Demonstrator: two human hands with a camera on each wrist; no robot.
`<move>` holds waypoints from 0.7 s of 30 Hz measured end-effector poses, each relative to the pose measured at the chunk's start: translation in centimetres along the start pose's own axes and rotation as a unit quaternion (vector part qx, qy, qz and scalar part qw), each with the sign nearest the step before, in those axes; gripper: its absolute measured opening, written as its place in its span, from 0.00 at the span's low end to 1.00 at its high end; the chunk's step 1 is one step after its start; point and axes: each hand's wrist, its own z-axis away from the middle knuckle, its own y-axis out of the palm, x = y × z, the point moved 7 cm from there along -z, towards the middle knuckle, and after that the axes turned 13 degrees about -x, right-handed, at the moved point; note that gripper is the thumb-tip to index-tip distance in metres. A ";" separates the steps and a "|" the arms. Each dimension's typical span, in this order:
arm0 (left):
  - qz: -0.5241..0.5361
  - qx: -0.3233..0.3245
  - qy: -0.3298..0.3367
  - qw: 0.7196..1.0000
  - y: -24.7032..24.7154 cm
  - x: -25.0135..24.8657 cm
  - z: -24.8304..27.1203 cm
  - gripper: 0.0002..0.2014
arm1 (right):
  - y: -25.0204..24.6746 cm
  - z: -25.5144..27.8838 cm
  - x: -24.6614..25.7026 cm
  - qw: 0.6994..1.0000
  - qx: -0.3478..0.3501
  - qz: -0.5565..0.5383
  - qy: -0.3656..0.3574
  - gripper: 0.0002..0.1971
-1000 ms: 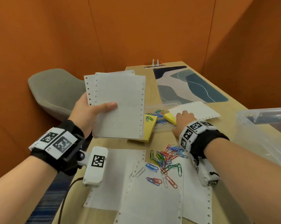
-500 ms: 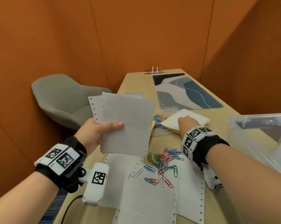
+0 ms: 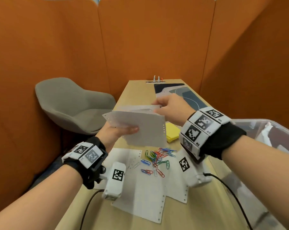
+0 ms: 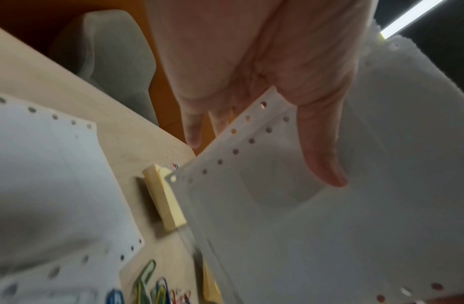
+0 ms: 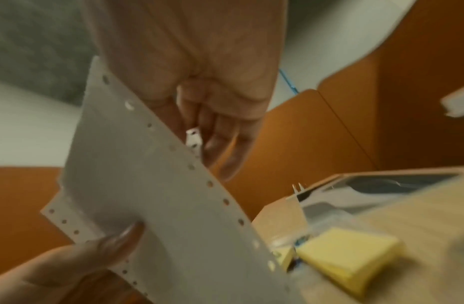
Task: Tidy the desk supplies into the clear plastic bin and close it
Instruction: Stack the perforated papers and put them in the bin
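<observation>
My left hand holds a stack of white perforated paper sheets above the desk, thumb on top. At the stack's far edge my right hand pinches one more sheet against it, with my fingers curled behind the paper. A yellow sticky-note pad lies on the desk under the stack. Coloured paper clips are scattered nearer me, partly on loose sheets. The clear plastic bin stands open at the right.
A grey chair stands left of the wooden desk. A patterned desk mat lies at the far end. Orange partition walls close in the desk. Cables run from both wrist cameras across the near desk.
My right hand lifted a sheet off the yellow pad and brought it up to the stack. My left hand tilted the stack flatter and moved it right.
</observation>
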 end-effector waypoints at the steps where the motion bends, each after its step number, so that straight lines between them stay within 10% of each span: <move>1: -0.006 0.004 0.000 1.000 0.4 -0.1 0.4 0.20 | 0.3 0.8 -0.1 0.998 0.024 -0.059 0.014 0.09; 7: -0.041 -0.132 0.002 0.990 -2.5 -1.1 2.1 0.23 | 0.6 5.1 -5.9 0.976 0.024 -0.018 0.215 0.23; 11: -0.017 -0.195 0.001 0.981 -5.5 -2.4 3.6 0.19 | 1.9 9.9 -8.3 0.918 0.196 0.302 0.164 0.32; 21: -0.044 -0.200 -0.026 0.978 -6.8 -1.2 5.5 0.17 | 5.7 10.1 -13.8 0.930 0.141 0.258 0.221 0.43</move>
